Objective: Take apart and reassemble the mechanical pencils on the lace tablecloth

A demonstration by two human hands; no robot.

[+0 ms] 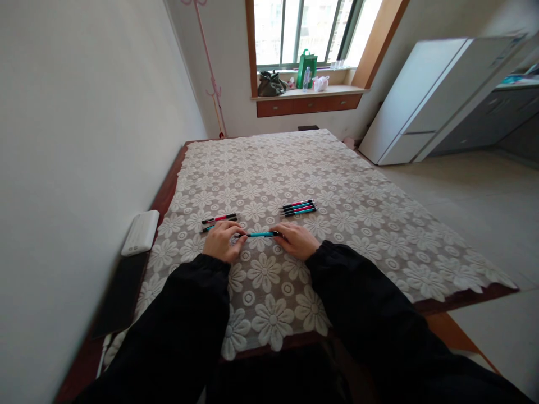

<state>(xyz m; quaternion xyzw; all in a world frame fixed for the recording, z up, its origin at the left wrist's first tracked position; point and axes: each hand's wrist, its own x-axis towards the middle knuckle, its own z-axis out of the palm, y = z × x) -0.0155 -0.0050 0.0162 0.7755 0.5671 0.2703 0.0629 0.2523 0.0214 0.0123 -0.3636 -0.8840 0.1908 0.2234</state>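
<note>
A blue pen with dark ends (261, 234) lies crosswise between my two hands. My left hand (225, 240) pinches its left end, thumb and fingers closed. At its other end, my right hand (297, 240) has its fingers closed round the dark tip. Just beyond my left hand is a red and black pen (219, 218), with another blue and black pen (209, 228) partly hidden by the fingers. Ahead of my right hand, several red and blue pens (298, 208) rest side by side in a small group.
A floral lace cloth (269, 168) covers the table. Along the left edge sit a white power bank (140, 232) and a dark flat object (122, 292), with a white cable (103, 353) below. Beyond the table are a window sill with bags and a white refrigerator (421, 101).
</note>
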